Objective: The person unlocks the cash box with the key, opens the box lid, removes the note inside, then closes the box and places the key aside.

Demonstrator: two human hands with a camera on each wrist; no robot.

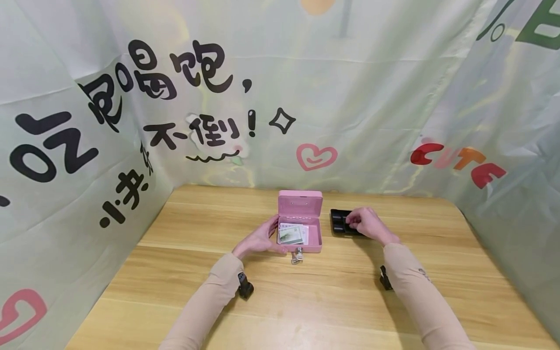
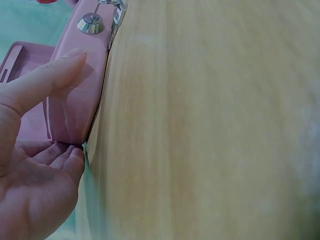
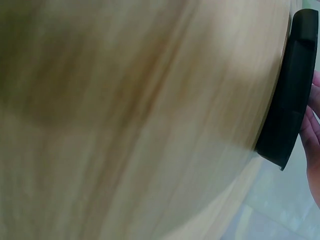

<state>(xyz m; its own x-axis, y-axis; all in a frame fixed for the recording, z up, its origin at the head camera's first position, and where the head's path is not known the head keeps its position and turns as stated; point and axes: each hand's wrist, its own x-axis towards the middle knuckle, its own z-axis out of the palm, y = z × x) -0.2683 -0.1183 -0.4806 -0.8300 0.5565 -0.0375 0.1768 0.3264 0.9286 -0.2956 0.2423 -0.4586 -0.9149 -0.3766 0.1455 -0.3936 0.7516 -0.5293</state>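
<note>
A pink metal cash box [image 1: 314, 234] stands on the table with its lid [image 1: 300, 204] tipped back. Banknotes [image 1: 290, 235] lie inside, mostly on the left. My left hand [image 1: 259, 239] holds the box's front left corner: in the left wrist view the thumb [image 2: 55, 75] lies on the front wall and the fingers are against the side. Keys [image 1: 295, 260] hang from the lock [image 2: 90, 23]. To the right is a black compartment tray [image 1: 338, 222]. My right hand [image 1: 369, 223] reaches over it, fingers bent down inside; I cannot tell whether they pinch anything.
The wooden table [image 1: 280, 301] runs up to a printed cloth curtain [image 1: 372, 112] at the back and on both sides. Black wrist cameras [image 1: 246, 287] sit on the sleeves, low over the tabletop.
</note>
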